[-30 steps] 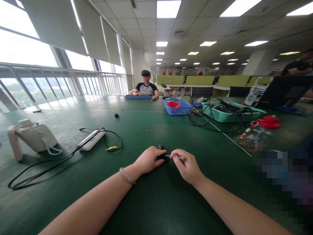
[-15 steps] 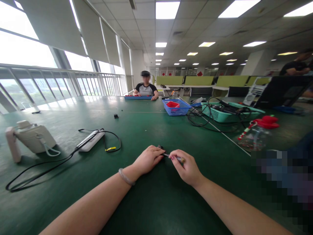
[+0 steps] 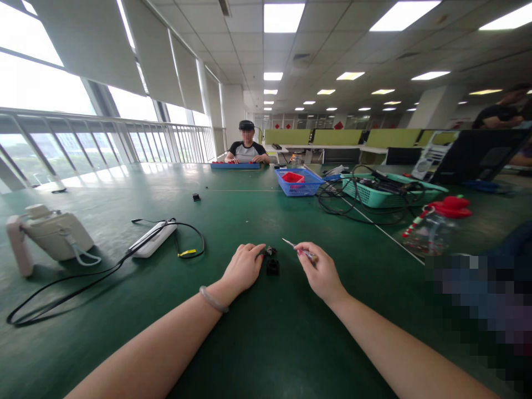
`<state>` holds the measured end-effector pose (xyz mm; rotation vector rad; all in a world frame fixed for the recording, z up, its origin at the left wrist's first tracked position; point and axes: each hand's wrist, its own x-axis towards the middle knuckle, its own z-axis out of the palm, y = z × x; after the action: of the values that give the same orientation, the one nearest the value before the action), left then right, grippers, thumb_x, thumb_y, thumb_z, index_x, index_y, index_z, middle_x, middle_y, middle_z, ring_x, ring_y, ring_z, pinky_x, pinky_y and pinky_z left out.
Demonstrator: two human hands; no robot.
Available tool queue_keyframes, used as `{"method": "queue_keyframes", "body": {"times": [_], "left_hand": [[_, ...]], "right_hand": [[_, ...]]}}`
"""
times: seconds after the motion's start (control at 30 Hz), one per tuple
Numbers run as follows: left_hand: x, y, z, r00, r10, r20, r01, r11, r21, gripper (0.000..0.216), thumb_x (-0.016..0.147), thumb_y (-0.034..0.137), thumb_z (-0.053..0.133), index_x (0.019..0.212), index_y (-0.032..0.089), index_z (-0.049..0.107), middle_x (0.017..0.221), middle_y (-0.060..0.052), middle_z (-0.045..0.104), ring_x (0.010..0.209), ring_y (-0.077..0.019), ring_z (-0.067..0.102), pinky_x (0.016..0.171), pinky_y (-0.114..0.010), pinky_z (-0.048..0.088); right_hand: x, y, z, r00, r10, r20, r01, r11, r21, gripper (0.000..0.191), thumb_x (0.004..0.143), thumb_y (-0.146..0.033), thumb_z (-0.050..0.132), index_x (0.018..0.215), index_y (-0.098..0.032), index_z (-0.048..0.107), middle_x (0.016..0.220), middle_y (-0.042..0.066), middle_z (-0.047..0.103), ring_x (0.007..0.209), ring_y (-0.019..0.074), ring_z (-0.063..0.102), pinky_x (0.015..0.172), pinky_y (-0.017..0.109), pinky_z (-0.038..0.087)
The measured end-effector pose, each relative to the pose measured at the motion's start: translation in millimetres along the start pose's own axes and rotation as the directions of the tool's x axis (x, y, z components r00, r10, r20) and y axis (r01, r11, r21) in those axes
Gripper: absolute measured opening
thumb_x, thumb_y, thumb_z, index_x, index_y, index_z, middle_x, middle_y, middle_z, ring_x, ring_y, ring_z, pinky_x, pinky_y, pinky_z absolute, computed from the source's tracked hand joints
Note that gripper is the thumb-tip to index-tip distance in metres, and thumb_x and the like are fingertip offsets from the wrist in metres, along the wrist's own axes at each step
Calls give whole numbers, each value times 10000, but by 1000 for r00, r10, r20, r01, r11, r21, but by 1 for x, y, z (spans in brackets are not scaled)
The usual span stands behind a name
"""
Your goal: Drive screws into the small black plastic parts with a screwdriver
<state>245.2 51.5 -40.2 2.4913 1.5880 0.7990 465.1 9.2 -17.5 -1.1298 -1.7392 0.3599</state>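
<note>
My left hand (image 3: 244,266), with a pale bangle (image 3: 213,299) on its wrist, rests on the green table. Its thumb and index finger are closed on the near edge of a small dark part (image 3: 271,251), which shows some grey metal. Just below lies a small black square piece (image 3: 273,268), apart from the fingers. In my right hand (image 3: 320,271) is a small screwdriver (image 3: 290,243), gripped by its handle. Its thin metal shaft points up and to the left, with the tip in the air, clear of both parts.
On the left, a white power bank (image 3: 154,239) lies with a black cable beside a cream-coloured bottle (image 3: 62,235). Blue (image 3: 300,188) and teal (image 3: 369,197) baskets stand farther off. At right is a red-lidded jar (image 3: 432,233). Across the table sits a person (image 3: 247,151) at a blue tray.
My right hand has drawn the screwdriver back and lifted its tip away from the dark parts. My left hand has shifted slightly left, so the black square piece now shows.
</note>
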Motion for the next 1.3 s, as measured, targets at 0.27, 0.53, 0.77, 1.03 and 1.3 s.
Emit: {"method": "queue_keyframes", "body": {"times": [0.27, 0.53, 0.77, 1.03, 1.3], "left_hand": [[-4, 2, -1, 1000, -5, 13, 3, 994, 108, 373, 910, 296, 421, 1196, 245, 654, 986, -92, 600, 946, -238, 543, 895, -387, 455], [-4, 7, -3, 999, -49, -18, 50, 992, 116, 303, 882, 272, 446, 1007, 184, 707, 961, -97, 623, 949, -235, 575, 934, -381, 446], [0, 8, 4, 999, -18, 32, 21, 996, -83, 574, 922, 486, 411, 1378, 137, 406, 1410, -144, 484, 1330, -262, 413, 1115, -425, 333], [-3, 14, 0, 962, 213, 169, -194, 973, -121, 675, 883, 526, 477, 1450, 194, 319, 1478, -113, 418, 1371, -267, 364, 1140, -440, 306], [-6, 17, -5, 936, 309, 169, -283, 945, -164, 621, 819, 298, 567, 1410, 225, 392, 1378, -87, 516, 1281, -250, 450, 1120, -429, 343]], "right_hand": [[-1, 2, 3, 990, 82, 113, -87, 995, 44, 254, 934, -386, 481, 1027, -200, 628, 765, 22, 614, 604, 146, 565, 536, 260, 466], [-2, 0, 2, 990, 53, 129, -60, 997, 48, 248, 934, -380, 482, 1012, -204, 639, 763, 20, 619, 593, 141, 566, 526, 255, 471], [-1, 1, 5, 986, 62, 152, -69, 997, 45, 239, 931, -376, 489, 994, -206, 645, 795, 24, 638, 590, 134, 564, 532, 244, 458], [-2, -2, 4, 985, 42, 169, -61, 992, 110, 260, 935, -379, 477, 886, -192, 650, 719, 3, 601, 596, 126, 547, 556, 240, 439], [1, 7, -3, 986, 167, -10, -143, 870, 471, 302, 906, -418, 511, 759, -174, 611, 565, -28, 478, 493, 107, 446, 473, 242, 383]]}}
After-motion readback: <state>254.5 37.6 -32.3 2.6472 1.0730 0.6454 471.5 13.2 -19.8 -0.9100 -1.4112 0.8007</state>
